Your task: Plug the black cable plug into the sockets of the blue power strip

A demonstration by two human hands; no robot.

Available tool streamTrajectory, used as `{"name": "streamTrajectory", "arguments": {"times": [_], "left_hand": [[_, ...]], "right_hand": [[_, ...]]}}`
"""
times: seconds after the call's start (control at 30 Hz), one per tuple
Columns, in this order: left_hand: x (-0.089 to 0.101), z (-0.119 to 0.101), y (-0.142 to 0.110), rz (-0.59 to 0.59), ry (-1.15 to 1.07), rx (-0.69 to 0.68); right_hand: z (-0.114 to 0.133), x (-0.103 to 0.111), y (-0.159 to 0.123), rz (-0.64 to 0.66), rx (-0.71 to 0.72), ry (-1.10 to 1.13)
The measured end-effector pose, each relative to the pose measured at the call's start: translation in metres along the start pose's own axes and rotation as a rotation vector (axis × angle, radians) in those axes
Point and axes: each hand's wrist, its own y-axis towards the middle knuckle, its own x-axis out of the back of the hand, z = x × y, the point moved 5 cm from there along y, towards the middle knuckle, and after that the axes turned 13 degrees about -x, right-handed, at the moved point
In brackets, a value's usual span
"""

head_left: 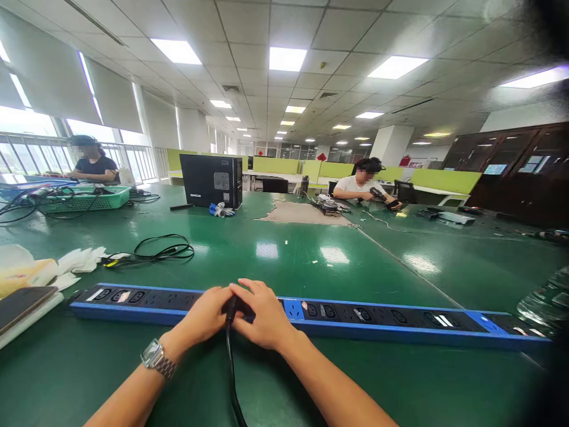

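From here, left hand point(205, 316) and right hand point(263, 314) fingers grip a black plug point(231, 309) at the blue power strip point(329, 330); a tug on its cord point(230, 373) could tilt it; the strip might slide.

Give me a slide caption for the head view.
Left hand and right hand around a black cable plug at a long blue-and-black power strip on a green table.

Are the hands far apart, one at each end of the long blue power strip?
No, the left hand and right hand are close together around a black cord, partway along the power strip.
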Motion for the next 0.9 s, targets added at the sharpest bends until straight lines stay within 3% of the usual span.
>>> {"name": "streamTrajectory", "arguments": {"times": [0.23, 0.37, 0.47, 0.57, 0.67, 0.73, 0.9], "left_hand": [[-0.008, 0.010, -0.014, 0.126, 0.400, 0.104], [-0.008, 0.007, -0.015, 0.169, 0.439, 0.119], [-0.006, 0.005, -0.013, 0.182, 0.441, 0.127], [-0.006, 0.004, -0.011, 0.174, 0.443, 0.130], [-0.008, 0.005, -0.009, 0.149, 0.426, 0.122], [-0.008, 0.007, -0.009, 0.117, 0.399, 0.107], [-0.003, 0.006, -0.008, -0.013, 0.280, 0.011]], "right_hand": [[0.001, -0.007, -0.009, -0.227, 0.087, -0.106], [-0.013, 0.029, -0.019, -0.485, 0.018, 0.001], [-0.055, 0.071, -0.044, -0.606, -0.133, 0.014], [-0.115, 0.107, -0.082, -0.614, -0.304, 0.005], [-0.157, 0.125, -0.110, -0.528, -0.385, -0.031], [-0.168, 0.129, -0.118, -0.477, -0.384, -0.065], [-0.164, 0.131, -0.115, -0.402, -0.306, -0.130]]}}
